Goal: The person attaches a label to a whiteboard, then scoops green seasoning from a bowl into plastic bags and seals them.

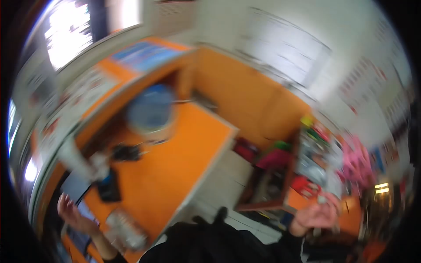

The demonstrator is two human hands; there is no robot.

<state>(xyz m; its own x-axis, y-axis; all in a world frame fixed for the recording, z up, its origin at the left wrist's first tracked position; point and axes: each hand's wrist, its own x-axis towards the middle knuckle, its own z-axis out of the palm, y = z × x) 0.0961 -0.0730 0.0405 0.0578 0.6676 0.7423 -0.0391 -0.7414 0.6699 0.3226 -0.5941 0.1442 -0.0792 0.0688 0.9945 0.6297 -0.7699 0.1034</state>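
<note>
The left hand looks loose and empty; blur hides whether the right hand holds anything. If the left arm swings, it might bump the clear container.

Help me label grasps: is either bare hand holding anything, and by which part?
The bare left hand appears empty. A small whitish patch shows at the bare right hand, but blur hides whether that is a held object.

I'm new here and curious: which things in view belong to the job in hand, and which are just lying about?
Probably in the job:
small pale item at the right hand, too blurred to name

Apparently just lying about:
blue container
smaller black item on orange desk
light-pink item
</note>
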